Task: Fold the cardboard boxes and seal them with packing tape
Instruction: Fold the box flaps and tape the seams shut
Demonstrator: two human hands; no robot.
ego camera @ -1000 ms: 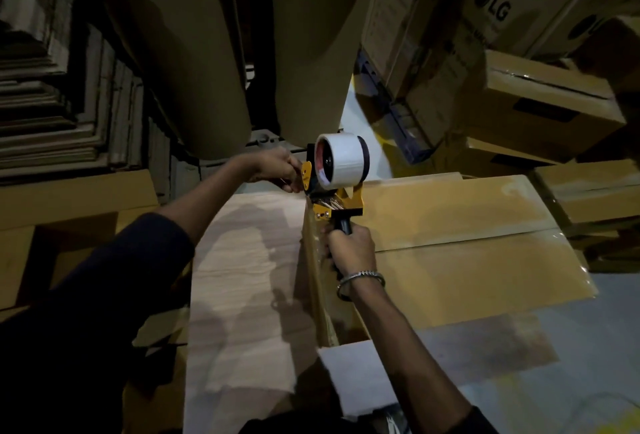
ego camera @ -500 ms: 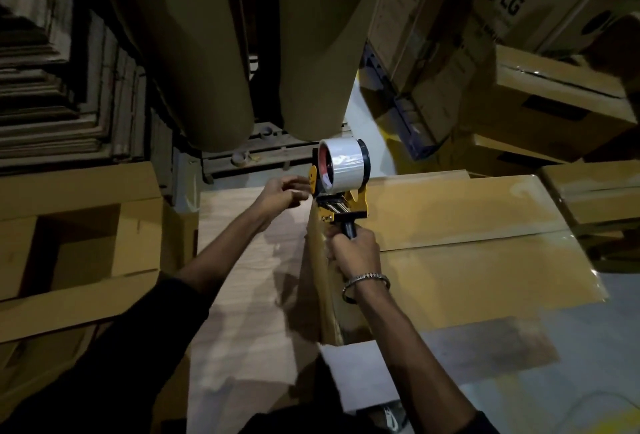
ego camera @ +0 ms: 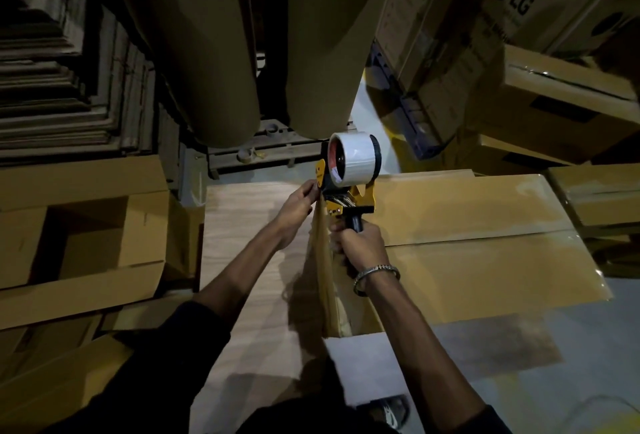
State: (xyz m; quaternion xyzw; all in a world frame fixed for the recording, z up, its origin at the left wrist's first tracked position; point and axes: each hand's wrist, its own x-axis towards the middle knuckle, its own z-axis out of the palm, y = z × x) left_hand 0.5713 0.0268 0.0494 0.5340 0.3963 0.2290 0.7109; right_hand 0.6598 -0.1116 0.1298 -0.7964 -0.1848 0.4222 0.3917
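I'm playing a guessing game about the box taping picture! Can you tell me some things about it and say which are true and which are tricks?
1. The right hand grips the black handle of the tape dispenser. True.
2. The tape roll is bright blue. False: it is white.
3. The left hand rests flat on the cardboard box. False: it pinches at the dispenser's front, by the tape end.
4. A metal bracelet is on the right wrist. True.
5. A box behind says LG. True.
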